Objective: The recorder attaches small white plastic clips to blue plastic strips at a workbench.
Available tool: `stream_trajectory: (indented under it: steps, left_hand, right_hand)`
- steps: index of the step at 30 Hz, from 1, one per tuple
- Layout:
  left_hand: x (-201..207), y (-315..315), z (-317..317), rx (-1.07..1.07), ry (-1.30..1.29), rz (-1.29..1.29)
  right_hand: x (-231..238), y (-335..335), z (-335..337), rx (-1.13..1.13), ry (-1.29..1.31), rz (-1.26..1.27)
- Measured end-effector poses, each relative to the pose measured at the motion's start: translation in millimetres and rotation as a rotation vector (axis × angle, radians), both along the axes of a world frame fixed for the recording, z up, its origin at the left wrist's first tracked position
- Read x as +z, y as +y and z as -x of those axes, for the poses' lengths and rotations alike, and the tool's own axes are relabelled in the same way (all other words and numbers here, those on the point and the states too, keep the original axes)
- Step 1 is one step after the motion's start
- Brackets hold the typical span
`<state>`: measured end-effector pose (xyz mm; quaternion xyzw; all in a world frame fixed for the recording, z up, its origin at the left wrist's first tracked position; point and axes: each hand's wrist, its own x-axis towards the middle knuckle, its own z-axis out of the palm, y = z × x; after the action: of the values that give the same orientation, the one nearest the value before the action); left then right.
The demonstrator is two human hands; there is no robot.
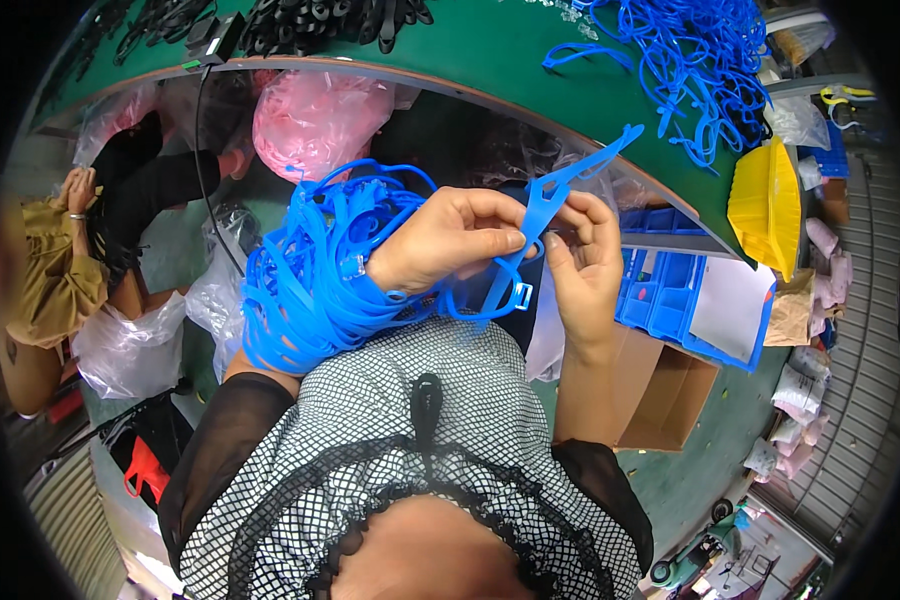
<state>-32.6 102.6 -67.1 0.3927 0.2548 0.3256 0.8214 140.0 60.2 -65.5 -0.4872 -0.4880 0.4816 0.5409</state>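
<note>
My left hand (440,238) pinches a blue rubber strap (544,203) between thumb and fingers in front of my chest. The strap's broad, slotted end points up and to the right. Below the fingers hangs a looped part with a small clear buckle (522,295). My right hand (588,265) is closed on the same strap from the other side, its thumb near the loop and some fingertips hidden behind the strap. A thick bundle of similar blue straps (315,285) is wound around my left forearm and wrist.
A green table (490,50) curves ahead, with a blue strap pile (695,70) and black straps (335,22). A yellow bin (767,205) stands at its right edge. Blue trays (660,290) and a cardboard box (670,400) are lower right. A person (60,250) sits at left.
</note>
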Motion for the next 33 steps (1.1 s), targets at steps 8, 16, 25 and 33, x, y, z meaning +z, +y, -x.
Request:
stream_trajectory:
  steps: [8, 16, 25, 33]
  left_hand:
    - [-1.3, 1.5, 3.5, -0.035, 0.039, -0.035]
    - [-8.8, 4.9, 4.1, -0.107, -0.057, 0.078]
    - [-11.2, 9.8, 7.2, -0.250, -0.105, 0.224]
    - [-6.3, 7.2, -2.0, -0.211, 0.021, -0.247]
  right_hand:
    - [1.7, 0.0, -5.6, -0.135, -0.814, -0.572]
    - [-1.2, -4.6, 3.5, -0.030, -1.098, -0.896]
    - [4.1, -3.6, -3.9, 0.073, -1.029, -0.870]
    - [25.7, -3.7, -5.2, -0.108, 0.069, -0.160]
